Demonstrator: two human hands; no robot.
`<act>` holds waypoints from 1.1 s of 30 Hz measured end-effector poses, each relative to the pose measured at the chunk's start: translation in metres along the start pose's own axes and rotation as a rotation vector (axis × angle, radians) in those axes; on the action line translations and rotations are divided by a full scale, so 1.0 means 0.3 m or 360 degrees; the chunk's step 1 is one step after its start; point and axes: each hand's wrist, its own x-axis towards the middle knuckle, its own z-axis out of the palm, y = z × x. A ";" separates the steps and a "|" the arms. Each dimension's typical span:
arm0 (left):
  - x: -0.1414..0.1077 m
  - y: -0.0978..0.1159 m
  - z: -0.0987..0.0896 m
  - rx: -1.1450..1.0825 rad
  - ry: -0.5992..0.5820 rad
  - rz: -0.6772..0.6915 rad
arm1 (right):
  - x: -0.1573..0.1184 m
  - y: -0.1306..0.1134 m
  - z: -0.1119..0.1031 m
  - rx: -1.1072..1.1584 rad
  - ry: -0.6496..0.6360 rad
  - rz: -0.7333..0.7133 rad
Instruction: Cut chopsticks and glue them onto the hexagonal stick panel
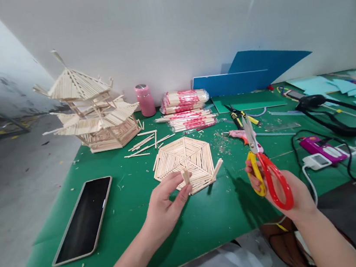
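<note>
My left hand [168,198] pinches a short bundle of wooden sticks [186,176] between thumb and fingers, upright at the near edge of a flat hexagonal stick panel [197,159]. Whether the bundle is fixed to the panel, I cannot tell. At the panel's right corner another short stick piece [217,169] leans outward. In my right hand [295,192] is a pair of scissors [261,158] with one red and one yellow handle, blades pointing up and away from me. The scissors are held above the table, right of the panel and apart from it.
A stick pagoda model [98,128] stands at the left rear beside a pink bottle [145,100]. Bagged sticks [187,101] lie behind the panel. A phone [86,220] is at the left. Pliers [236,119], a pink glue gun [237,134] and a purple power strip [319,147] are at the right.
</note>
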 end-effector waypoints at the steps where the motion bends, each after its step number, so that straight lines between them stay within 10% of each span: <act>1: 0.001 0.001 0.003 0.0023 -0.0006 -0.0009 | -0.008 -0.002 0.007 0.0091 -0.0027 0.0027; 14: 0.028 0.009 0.013 0.0158 0.0027 -0.0037 | -0.060 0.048 0.058 0.0068 -0.0003 -0.0172; 33: 0.003 -0.046 0.035 0.0094 -0.0015 0.0005 | -0.119 0.048 0.023 -0.1703 -0.0199 -0.0562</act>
